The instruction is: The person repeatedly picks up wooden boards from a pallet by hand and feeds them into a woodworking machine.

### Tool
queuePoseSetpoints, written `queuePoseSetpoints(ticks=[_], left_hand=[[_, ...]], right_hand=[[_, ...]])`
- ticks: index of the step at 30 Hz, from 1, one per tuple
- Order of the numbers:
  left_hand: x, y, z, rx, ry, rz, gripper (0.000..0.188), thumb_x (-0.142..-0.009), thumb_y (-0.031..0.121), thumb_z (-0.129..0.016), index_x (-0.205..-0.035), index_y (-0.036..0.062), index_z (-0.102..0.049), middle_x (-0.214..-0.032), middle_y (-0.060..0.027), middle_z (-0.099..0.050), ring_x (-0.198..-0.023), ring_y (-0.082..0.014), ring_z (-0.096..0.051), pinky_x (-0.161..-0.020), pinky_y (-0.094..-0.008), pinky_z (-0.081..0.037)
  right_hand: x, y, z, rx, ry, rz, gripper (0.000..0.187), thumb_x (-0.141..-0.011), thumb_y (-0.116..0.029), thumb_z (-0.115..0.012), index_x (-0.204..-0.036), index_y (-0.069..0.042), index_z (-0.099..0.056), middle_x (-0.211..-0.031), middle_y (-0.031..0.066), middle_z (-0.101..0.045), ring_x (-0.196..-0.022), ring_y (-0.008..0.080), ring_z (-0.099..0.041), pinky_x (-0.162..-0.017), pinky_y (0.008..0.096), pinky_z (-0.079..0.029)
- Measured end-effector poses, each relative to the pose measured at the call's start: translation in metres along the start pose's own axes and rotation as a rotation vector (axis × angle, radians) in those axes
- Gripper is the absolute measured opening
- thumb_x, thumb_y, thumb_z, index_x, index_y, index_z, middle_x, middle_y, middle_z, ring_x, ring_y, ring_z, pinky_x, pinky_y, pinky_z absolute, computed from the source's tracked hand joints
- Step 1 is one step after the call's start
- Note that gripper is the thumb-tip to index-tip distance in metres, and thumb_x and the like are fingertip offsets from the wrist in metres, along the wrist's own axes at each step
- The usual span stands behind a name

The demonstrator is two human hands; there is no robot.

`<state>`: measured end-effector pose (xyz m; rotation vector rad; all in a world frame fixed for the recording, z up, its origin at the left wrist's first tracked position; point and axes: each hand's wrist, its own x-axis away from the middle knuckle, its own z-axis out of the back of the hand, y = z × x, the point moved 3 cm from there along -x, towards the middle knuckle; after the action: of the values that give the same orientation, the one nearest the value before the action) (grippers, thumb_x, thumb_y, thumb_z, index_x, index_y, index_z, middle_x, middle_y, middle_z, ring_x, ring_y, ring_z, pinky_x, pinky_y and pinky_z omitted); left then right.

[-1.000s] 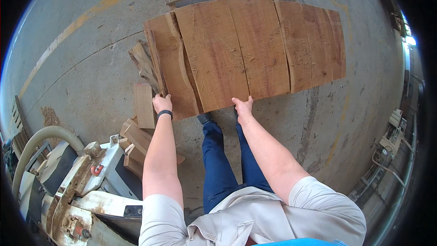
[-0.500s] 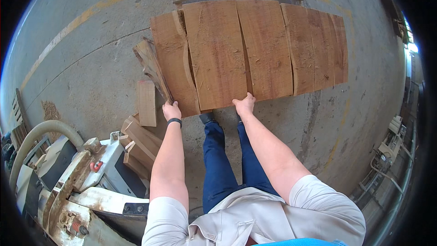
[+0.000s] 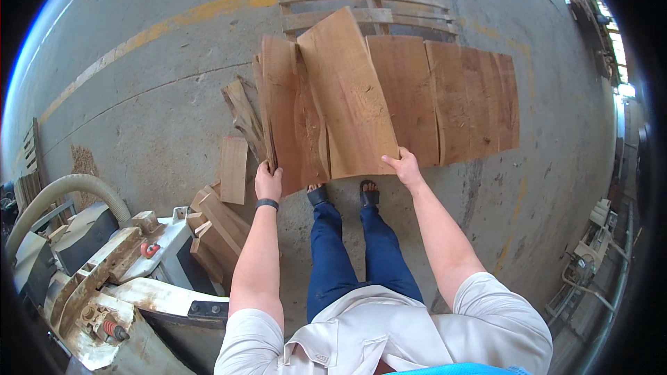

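Observation:
Several wide brown wooden planks lie side by side in front of me, with sawdust and shavings on them. My left hand (image 3: 268, 181) is closed on the near left corner of the leftmost plank (image 3: 281, 111), whose left edge is raised. My right hand (image 3: 404, 167) grips the near right corner of a lighter-faced plank (image 3: 351, 101). This plank is tilted up along its right side and its far end slants left. To its right, another plank (image 3: 405, 97) lies flat, beside narrower ones (image 3: 472, 101). What supports the planks is hidden beneath them.
A wooden pallet (image 3: 333, 19) lies beyond the planks. A rough-edged offcut (image 3: 243, 112) and a short board (image 3: 234, 170) are at the left. Stacked wood pieces (image 3: 221, 219) stand near a white machine (image 3: 163, 257) with a beige hose (image 3: 73, 182).
My right hand has moved right and lifted the plank's right side, turning it. The leftmost plank's left edge has risen under my left hand. The view has shifted, and my feet now show.

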<state>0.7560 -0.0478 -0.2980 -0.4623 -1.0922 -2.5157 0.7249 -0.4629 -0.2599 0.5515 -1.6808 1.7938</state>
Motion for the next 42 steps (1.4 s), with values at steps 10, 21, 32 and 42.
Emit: queuePoseSetpoints(ticks=[10,21,32,42], left_hand=[[0.075,0.060,0.064,-0.271,0.189,0.071,0.041,-0.087,0.016,-0.065,-0.125,0.0044,-0.056,-0.108,-0.0187,-0.067,-0.105,-0.0363,-0.060,-0.089,-0.0459,-0.051],[0.210,0.039,0.095,-0.236,0.212,0.068,0.046,-0.088,0.017,-0.063,-0.128,-0.0027,-0.054,-0.112,-0.0247,-0.067,-0.106,-0.0410,-0.063,-0.093,-0.0468,-0.050],[0.411,0.037,0.133,0.536,0.464,0.025,0.041,-0.088,0.005,-0.063,-0.127,-0.0056,-0.056,-0.108,-0.0138,-0.070,-0.100,-0.0233,-0.067,-0.091,-0.0327,-0.050],[0.620,-0.006,0.157,0.949,0.956,0.233,0.033,-0.089,0.002,-0.059,-0.121,-0.0053,-0.060,-0.113,-0.0082,-0.065,-0.102,-0.0180,-0.062,-0.093,-0.0311,-0.048]], right_hand=[[0.110,-0.076,0.018,0.840,0.359,0.338,0.035,-0.089,-0.016,-0.067,-0.123,-0.007,-0.063,-0.120,0.0127,-0.066,-0.110,0.0357,-0.061,-0.093,0.0422,-0.049],[0.208,-0.031,0.090,0.929,0.271,0.165,0.036,-0.090,-0.015,-0.066,-0.125,-0.009,-0.060,-0.114,0.0154,-0.069,-0.108,0.0373,-0.063,-0.091,0.0461,-0.051],[0.216,-0.021,0.146,0.127,-0.314,0.263,0.035,-0.092,-0.008,-0.064,-0.123,0.006,-0.057,-0.115,0.0084,-0.067,-0.107,0.0172,-0.062,-0.095,0.0329,-0.048],[0.347,-0.080,0.061,-0.114,-0.693,0.070,0.048,-0.095,-0.019,-0.065,-0.137,-0.002,-0.050,-0.126,0.0056,-0.063,-0.111,0.0162,-0.063,-0.094,0.0320,-0.050]])
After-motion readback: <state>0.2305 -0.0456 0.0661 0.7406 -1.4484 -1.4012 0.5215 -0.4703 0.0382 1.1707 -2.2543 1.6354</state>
